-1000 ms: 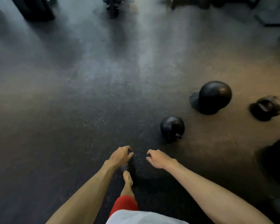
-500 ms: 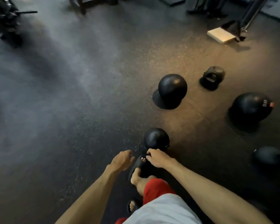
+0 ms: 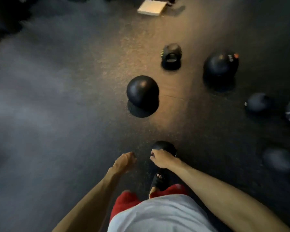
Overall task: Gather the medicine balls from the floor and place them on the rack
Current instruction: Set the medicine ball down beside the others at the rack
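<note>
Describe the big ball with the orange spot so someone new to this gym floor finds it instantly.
Start at the pale flat board at the top of the view. Below it lies a handled weight, and the big medicine ball sits right of that. Only this ball shows white lettering and an orange spot near its top.

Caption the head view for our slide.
Right hand over the nearest small medicine ball; left hand open; a larger ball beyond.

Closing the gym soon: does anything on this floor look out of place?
Black medicine balls lie scattered loose on the floor; a kettlebell sits among them and a pale flat board lies beyond. Nothing looks damaged.
</note>
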`<state>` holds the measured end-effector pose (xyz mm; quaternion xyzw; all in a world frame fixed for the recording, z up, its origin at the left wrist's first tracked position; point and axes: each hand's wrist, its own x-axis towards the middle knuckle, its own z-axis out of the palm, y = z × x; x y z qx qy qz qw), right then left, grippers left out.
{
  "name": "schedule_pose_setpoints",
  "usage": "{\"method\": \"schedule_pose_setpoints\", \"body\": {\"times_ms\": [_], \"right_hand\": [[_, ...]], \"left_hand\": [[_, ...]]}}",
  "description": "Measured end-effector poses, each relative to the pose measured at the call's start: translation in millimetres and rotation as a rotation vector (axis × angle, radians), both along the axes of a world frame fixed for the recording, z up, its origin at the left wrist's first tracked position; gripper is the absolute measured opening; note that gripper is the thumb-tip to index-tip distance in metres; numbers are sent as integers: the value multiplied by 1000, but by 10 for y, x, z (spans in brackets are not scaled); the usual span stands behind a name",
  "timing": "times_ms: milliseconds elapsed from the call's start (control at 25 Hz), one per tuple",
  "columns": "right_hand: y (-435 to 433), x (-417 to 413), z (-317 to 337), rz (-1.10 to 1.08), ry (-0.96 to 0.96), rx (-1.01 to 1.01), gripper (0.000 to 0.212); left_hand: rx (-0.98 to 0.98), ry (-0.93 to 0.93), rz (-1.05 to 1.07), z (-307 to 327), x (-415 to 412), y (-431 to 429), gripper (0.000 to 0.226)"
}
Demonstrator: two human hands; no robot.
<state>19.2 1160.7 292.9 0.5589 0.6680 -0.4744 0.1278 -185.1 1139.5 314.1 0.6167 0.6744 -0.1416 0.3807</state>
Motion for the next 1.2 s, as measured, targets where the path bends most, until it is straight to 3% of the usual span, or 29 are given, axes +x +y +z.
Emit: {"method": "schedule_pose_setpoints", "body": {"times_ms": [280,400,520,720,1000,1200], "right_hand": [[438,279,-255,-549,-82,8,39],[563,233,-378,-809,-83,-25,39],[651,14,-513,-1125,-121,-82,40],[643,-608,-562,-1593,-135,-185,41],[478,-1295,-1226,-1885,-69,-236,32],[394,-1400,-2365,-1936,-33,-219,37]], "left_hand": [[-52,8,-470,-202,427,1564,27],[-8,-132,-752,-332,737,2099,29],[-76,-157,-1110,-557,969,2558,28],[-183,-96,-1434,-789,1273,2807,26],[-276,33,-1636,-1488,1296,2768,35],[-289,93,-1656,-2508,1370,2677,36]]}}
